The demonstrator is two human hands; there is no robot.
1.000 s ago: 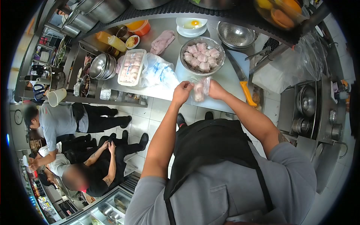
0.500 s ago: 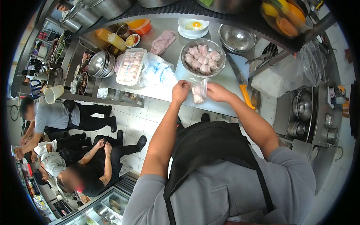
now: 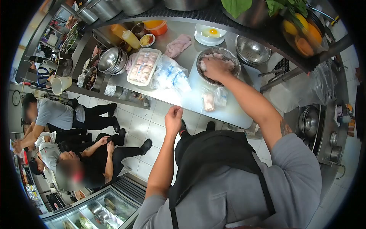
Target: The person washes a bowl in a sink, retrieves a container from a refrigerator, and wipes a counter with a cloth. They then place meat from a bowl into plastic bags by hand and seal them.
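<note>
My right hand (image 3: pixel 217 70) reaches down into a metal bowl (image 3: pixel 199 74) of raw meat pieces (image 3: pixel 228 65). Its fingertips are hidden among the pieces. My left hand (image 3: pixel 174 119) hovers off the table's front edge, fingers curled together and nothing showing in them. Between the hands, a small clear plastic bag (image 3: pixel 209 102) with pale meat inside lies on the white cutting board (image 3: pixel 238 114). Beside it is a crumpled bit of clear plastic (image 3: pixel 221 96).
Left of the board are a plastic bag with blue print (image 3: pixel 170 74) and a tray of wrapped meat rolls (image 3: pixel 144 66). Behind stand a bowl with a cracked egg (image 3: pixel 211 34) and a colander (image 3: pixel 252 49). A shelf (image 3: pixel 213 20) overhangs. Several people (image 3: pixel 91 114) are at left.
My right hand has left the small bag and moved into the bowl. The bag now lies on the board. My left hand has let go of it and drawn back toward me.
</note>
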